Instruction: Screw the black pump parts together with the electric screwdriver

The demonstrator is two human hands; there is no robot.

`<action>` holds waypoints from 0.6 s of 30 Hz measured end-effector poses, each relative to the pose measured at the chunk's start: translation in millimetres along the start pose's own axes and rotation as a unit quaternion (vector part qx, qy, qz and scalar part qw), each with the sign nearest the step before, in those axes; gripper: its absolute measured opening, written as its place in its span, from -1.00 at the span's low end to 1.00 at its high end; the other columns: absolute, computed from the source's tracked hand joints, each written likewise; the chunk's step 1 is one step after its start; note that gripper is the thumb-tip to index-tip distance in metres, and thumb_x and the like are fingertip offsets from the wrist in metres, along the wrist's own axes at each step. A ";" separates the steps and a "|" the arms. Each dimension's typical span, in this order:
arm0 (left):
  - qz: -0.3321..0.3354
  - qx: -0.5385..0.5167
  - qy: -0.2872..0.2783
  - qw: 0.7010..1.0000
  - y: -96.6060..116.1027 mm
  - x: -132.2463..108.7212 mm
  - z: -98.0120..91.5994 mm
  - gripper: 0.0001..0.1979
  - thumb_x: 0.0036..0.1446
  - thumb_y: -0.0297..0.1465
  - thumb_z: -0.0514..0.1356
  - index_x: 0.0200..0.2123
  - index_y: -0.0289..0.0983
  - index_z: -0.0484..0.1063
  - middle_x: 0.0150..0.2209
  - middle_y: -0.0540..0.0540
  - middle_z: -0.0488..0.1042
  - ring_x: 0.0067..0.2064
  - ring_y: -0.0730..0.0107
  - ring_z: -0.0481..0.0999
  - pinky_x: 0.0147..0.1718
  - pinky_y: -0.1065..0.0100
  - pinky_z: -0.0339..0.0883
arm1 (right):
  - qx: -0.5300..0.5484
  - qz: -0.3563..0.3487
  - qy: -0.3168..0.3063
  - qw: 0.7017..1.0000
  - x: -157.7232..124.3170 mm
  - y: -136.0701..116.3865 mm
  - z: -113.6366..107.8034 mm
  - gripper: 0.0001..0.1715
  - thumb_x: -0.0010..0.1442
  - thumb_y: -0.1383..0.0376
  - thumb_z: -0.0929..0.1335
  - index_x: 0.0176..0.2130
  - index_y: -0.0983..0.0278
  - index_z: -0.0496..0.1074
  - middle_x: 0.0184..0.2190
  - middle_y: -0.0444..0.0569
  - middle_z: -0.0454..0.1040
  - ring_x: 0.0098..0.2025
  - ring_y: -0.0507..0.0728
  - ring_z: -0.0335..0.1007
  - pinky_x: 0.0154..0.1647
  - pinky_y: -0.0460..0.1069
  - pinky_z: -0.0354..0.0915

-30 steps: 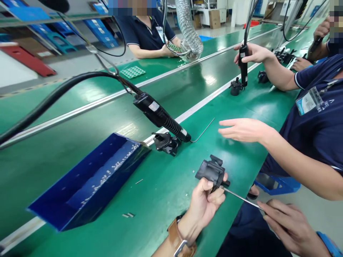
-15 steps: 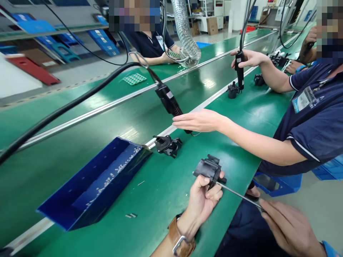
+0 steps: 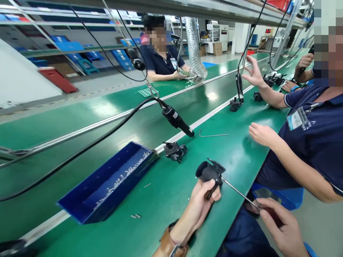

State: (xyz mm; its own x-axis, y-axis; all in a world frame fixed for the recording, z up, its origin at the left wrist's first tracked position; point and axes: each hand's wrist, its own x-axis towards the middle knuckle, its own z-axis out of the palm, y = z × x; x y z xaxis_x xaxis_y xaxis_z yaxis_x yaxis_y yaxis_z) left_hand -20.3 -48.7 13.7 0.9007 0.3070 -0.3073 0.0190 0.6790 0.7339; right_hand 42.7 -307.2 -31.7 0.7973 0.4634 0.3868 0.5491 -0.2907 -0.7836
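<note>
In the head view, my left hand (image 3: 202, 198), with a brown strap on its wrist, is closed round a black plastic housing (image 3: 207, 172) just above the green bench. The housing has a round open end facing left. My right hand (image 3: 281, 223), at the lower right, pinches the near end of a thin metal hex key (image 3: 239, 192). The key's far tip meets the right side of the housing; its exact seat is hidden. A similar black assembly (image 3: 175, 151) lies on the bench beyond my left hand.
A blue bin (image 3: 107, 185) with small screws stands at left. A black electric screwdriver (image 3: 178, 121) hangs on its cable, near a loose L-shaped hex key (image 3: 214, 135). Small metal pins (image 3: 135, 216) lie nearby. A co-worker's hand (image 3: 264, 135) is at the right.
The co-worker's near hand has drawn back right from the screwdriver, and the loose hex key now shows on the bench. The housing has tilted, its open end turned more towards me.
</note>
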 end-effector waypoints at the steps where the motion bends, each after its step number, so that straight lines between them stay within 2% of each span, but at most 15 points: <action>1: 0.017 0.022 0.002 1.000 0.2 -1.8 -0.1 -0.65 0.14 -0.22 0.41 -0.20 -0.28 0.38 -0.45 0.09 0.28 -0.47 0.55 0.20 -0.43 0.39 0.16 | 0.019 0.010 -0.001 1.000 4.6 -2.7 2.9 -0.76 0.35 0.29 0.41 0.01 0.12 0.57 -0.18 -0.03 0.68 -0.19 0.12 0.67 -0.17 -0.13 0.56; 6: 0.056 0.127 0.005 0.990 4.4 -15.6 -8.3 -0.52 0.16 -0.13 0.41 -0.02 -0.23 0.33 -0.39 0.10 0.31 -0.43 0.52 0.24 -0.34 0.35 0.18 | 0.101 0.052 -0.023 0.993 31.8 -14.9 22.3 -0.72 0.37 0.26 0.39 0.06 0.16 0.54 -0.26 -0.07 0.63 -0.34 0.07 0.60 -0.29 -0.14 0.53; 8: 0.052 0.140 0.011 0.989 7.2 -22.3 -11.3 -0.51 0.19 -0.09 0.38 0.02 -0.23 0.33 -0.38 0.09 0.33 -0.43 0.53 0.25 -0.32 0.35 0.17 | 0.107 0.049 -0.049 0.992 41.5 -19.3 31.6 -0.73 0.35 0.24 0.41 0.04 0.18 0.56 -0.23 -0.04 0.63 -0.32 0.08 0.60 -0.26 -0.11 0.54; 12: 0.025 0.108 0.035 0.993 10.7 -31.9 -10.2 -0.51 0.19 -0.08 0.37 0.01 -0.24 0.36 -0.40 0.09 0.34 -0.47 0.55 0.25 -0.37 0.38 0.13 | 0.096 0.029 -0.090 0.991 53.2 -27.0 49.3 -0.70 0.36 0.20 0.41 0.04 0.21 0.58 -0.10 0.05 0.65 -0.15 0.17 0.62 -0.10 -0.02 0.55; 15: 0.008 0.072 0.047 0.996 10.4 -34.9 -6.9 -0.56 0.19 -0.11 0.37 -0.03 -0.27 0.39 -0.27 -0.01 0.45 -0.50 0.59 0.26 -0.43 0.39 0.13 | 0.104 0.027 -0.117 0.987 55.5 -29.5 56.6 -0.64 0.39 0.19 0.37 0.11 0.26 0.52 -0.19 0.06 0.65 -0.23 0.15 0.63 -0.21 -0.04 0.56; 18: -0.007 0.044 0.054 0.998 7.3 -35.3 -6.7 -0.60 0.22 -0.13 0.34 -0.05 -0.28 0.41 -0.19 -0.09 0.52 -0.50 0.60 0.29 -0.44 0.40 0.17 | 0.089 0.004 -0.114 0.990 59.9 -31.9 56.9 -0.68 0.46 0.23 0.30 0.10 0.31 0.47 -0.29 0.04 0.63 -0.30 0.09 0.60 -0.33 -0.09 0.53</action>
State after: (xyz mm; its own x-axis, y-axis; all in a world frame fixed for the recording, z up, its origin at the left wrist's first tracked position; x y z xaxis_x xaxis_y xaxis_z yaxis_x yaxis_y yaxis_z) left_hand -54.9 -50.1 25.8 0.8484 0.3707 -0.3779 0.0743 0.6234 0.7783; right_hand 58.7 -222.5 -11.2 0.7133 0.6442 0.2760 0.4740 -0.1534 -0.8671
